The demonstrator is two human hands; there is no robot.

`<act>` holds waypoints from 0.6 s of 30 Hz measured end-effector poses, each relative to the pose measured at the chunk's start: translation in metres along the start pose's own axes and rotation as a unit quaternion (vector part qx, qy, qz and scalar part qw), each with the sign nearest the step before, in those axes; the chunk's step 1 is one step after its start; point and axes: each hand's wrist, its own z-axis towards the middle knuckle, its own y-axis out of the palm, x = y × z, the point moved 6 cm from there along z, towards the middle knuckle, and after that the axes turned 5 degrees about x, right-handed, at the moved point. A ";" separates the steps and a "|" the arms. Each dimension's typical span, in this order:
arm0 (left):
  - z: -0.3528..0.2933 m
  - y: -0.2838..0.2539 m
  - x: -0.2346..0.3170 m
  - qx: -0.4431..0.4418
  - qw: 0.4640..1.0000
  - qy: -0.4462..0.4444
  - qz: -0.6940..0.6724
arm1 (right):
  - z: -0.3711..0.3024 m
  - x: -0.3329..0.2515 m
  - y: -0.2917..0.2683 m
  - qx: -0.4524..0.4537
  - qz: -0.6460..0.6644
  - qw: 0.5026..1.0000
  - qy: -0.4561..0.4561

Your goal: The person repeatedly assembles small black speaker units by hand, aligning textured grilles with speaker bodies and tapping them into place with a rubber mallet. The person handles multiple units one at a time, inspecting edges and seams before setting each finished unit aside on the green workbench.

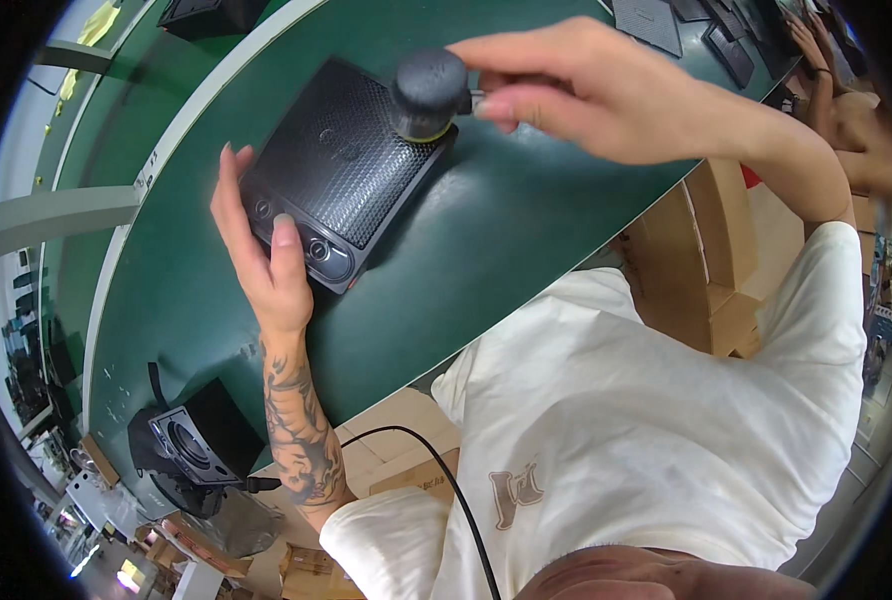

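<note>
A black box-shaped speaker (338,155) with a mesh grille lies grille up on the green tabletop, set at a slant. My left hand (274,268) grips its left end, the thumb on the front strip beside the round knobs and the fingers along the outer side. In my right hand (606,95) is a mallet (429,92) with a black head, held between thumb and fingers by the thin handle. The mallet's head is at the grille's right end, with a yellowish rim at its lower face; I cannot tell whether it touches.
Another black speaker (206,435) with an exposed round driver stands at the table's lower left. Flat grille panels (649,22) lie at the far right, near another person's arm (824,120). Cardboard boxes (681,250) sit below the table edge. A black cable (456,480) hangs in front of me.
</note>
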 end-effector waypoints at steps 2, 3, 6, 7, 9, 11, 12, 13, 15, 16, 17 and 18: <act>-0.002 -0.001 -0.001 0.003 1.000 -0.004 0.002 | -0.001 -0.004 0.002 0.010 -0.040 0.998 -0.046; -0.002 -0.001 0.000 0.003 1.000 -0.003 0.005 | 0.000 -0.004 -0.003 -0.002 -0.045 0.997 -0.056; -0.003 -0.004 0.006 0.033 0.997 0.049 0.041 | 0.001 -0.009 -0.008 -0.014 -0.013 0.999 -0.031; -0.001 -0.004 0.009 0.046 0.995 0.077 0.054 | -0.001 -0.010 -0.009 -0.008 0.004 1.000 -0.010; 0.001 -0.004 0.028 -0.012 0.978 0.156 0.138 | -0.006 -0.007 0.001 -0.024 -0.047 0.998 -0.030; 0.002 -0.001 0.043 -0.087 0.964 0.200 0.151 | -0.005 -0.003 0.001 -0.016 -0.040 0.999 -0.014; 0.002 -0.001 0.041 -0.076 0.969 0.191 0.134 | -0.003 -0.006 -0.004 -0.025 -0.046 0.998 0.016; 0.001 0.000 0.040 -0.067 0.974 0.182 0.116 | -0.003 -0.008 -0.007 -0.033 -0.052 0.997 0.048; -0.001 -0.002 0.039 -0.063 0.974 0.177 0.125 | 0.005 -0.014 -0.018 -0.029 -0.049 0.998 0.019; 0.000 -0.003 0.040 -0.061 0.974 0.176 0.129 | 0.006 -0.013 -0.021 -0.026 -0.039 0.999 0.004; 0.000 -0.003 0.041 -0.060 0.974 0.173 0.131 | 0.007 -0.012 -0.023 -0.022 -0.029 0.999 -0.011; -0.001 -0.003 0.043 -0.060 0.975 0.169 0.133 | 0.006 -0.008 -0.021 -0.018 -0.009 0.999 -0.026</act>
